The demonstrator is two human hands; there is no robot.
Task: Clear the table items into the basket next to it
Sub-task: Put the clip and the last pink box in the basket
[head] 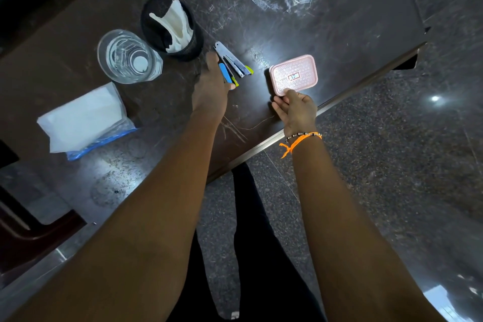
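- Pinching pink box (293,75) edge with my right hand (295,108), table's 4 o'clock rim.
- Left hand (210,86) closes on stapler (232,65).
- Risk: shallow pinch, box slips; basket unseen.

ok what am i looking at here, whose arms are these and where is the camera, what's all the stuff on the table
There is no machine here: these are a person's two bare arms, filmed by one wide-angle camera worn on their head, looking down. That is why the arms stretch out from the bottom of the picture.

The dark table holds a clear glass, a black mesh cup with white paper in it, a white tissue pack, a stapler with blue and green parts, and a pink box.

The left hand grips the stapler, though its fingers are mostly hidden. The right hand, with an orange thread at its wrist, pinches the near edge of the pink box, which sits close to the table's edge. No basket is in view.
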